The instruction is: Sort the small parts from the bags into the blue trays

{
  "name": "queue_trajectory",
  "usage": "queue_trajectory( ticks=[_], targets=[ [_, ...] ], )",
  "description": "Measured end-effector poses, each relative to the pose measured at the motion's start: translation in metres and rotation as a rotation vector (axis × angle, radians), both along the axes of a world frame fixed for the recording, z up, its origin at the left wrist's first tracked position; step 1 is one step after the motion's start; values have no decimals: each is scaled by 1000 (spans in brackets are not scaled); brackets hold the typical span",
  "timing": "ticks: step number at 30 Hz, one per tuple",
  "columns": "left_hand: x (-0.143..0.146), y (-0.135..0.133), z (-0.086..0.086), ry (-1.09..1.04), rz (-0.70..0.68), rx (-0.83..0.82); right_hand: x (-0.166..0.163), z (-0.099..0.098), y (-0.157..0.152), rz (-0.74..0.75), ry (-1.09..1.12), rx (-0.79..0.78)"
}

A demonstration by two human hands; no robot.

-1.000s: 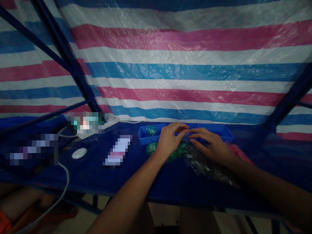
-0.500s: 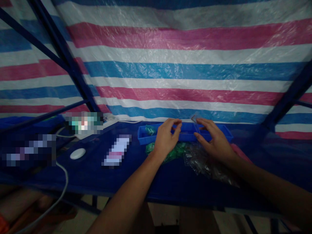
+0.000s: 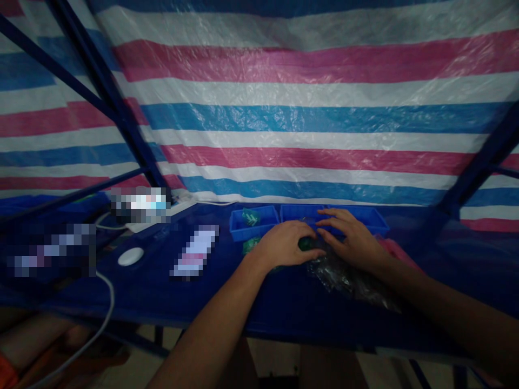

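Observation:
My left hand (image 3: 287, 243) reaches over a pile of green plastic packets (image 3: 250, 246), palm down. Its thumb and fingers curve apart around a dark green bit of the pile, and no firm grip shows. To its right, my right hand (image 3: 351, 237) is spread with nothing visible in it, above the near edge of the blue trays. Under and below this hand lies a heap of clear plastic bags (image 3: 344, 278). A green packet with white pieces (image 3: 251, 217) sits in the left blue tray (image 3: 239, 232). The hands hide part of the middle tray (image 3: 294, 210).
A phone with a blurred screen (image 3: 194, 251) and a white round object (image 3: 130, 256) lie left on the blue table (image 3: 227, 302). Behind them are a white power strip (image 3: 162, 216) and cables. Something pink (image 3: 401, 254) lies right. Striped sheeting (image 3: 308, 119) hangs behind.
My left hand has come down and toward me from the tray onto the green packets. The right hand has dipped slightly; the clear bag seen by its fingertips no longer shows there.

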State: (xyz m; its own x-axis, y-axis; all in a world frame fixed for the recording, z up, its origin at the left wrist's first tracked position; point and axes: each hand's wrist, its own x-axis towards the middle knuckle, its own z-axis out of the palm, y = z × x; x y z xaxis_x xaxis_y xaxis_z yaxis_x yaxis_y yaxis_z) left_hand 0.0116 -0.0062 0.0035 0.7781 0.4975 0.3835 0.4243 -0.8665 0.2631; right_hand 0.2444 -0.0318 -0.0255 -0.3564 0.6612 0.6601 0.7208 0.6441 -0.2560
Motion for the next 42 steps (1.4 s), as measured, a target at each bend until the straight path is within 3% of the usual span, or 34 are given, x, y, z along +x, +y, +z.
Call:
queue_trajectory(
  ticks=[15,21,25,34,42],
  targets=[
    [3,9,-9,-7,-62,-203,-3,1,-1,44,8,46],
    [8,3,-3,-39,-127,-73,-4,6,-6,49,58,0],
    [13,-3,0,29,-238,-109,-4,14,-13,93,131,5],
    [12,2,-6,17,-104,-174,-6,20,-18,101,137,4],
    [14,-2,-4,-8,-145,-70,-8,20,-18,98,147,-6]
  ],
)
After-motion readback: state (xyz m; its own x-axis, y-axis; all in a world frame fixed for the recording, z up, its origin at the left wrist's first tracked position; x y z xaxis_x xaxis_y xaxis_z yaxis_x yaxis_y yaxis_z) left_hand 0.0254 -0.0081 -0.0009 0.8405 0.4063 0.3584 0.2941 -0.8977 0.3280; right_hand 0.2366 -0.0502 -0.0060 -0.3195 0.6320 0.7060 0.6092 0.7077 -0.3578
